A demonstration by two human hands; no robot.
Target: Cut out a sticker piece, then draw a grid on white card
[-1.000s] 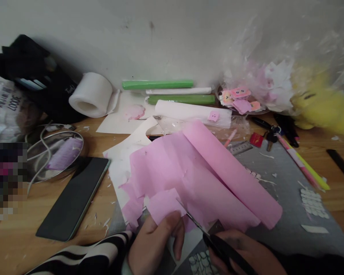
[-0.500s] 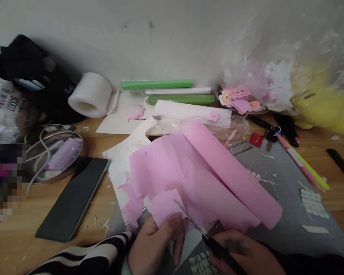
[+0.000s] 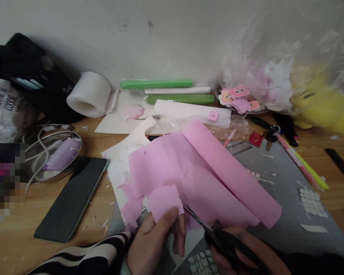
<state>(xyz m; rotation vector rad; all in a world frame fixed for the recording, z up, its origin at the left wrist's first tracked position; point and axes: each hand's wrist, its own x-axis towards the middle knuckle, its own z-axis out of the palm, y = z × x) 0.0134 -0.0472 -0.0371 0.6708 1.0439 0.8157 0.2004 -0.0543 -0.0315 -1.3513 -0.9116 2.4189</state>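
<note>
Between the thumb and fingers of my left hand (image 3: pixel 157 236) is a small piece of pink crepe paper (image 3: pixel 164 200), held up near the bottom middle. My right hand (image 3: pixel 243 248) grips black-handled scissors (image 3: pixel 197 219). Their blades point up and left, and the tips lie close to the right edge of the pink piece. Behind my hands spreads a large pink crepe paper sheet (image 3: pixel 157 160), its roll (image 3: pixel 232 172) slanting down to the right. Torn pink scraps (image 3: pixel 132 206) rest on white paper left of my left hand.
A dark phone (image 3: pixel 71 198) and a metal bowl (image 3: pixel 80 152) are at the left, near a toilet paper roll (image 3: pixel 88 93). Green rolls (image 3: pixel 180 99) line the wall. Keys (image 3: pixel 271 139), pens (image 3: pixel 301 160) and a grey cutting mat (image 3: pixel 281 214) are at the right.
The scissors have pulled back to the right, off the pink piece, and their handles have spread apart. A small cut shows at the piece's right edge. My left hand still holds it.
</note>
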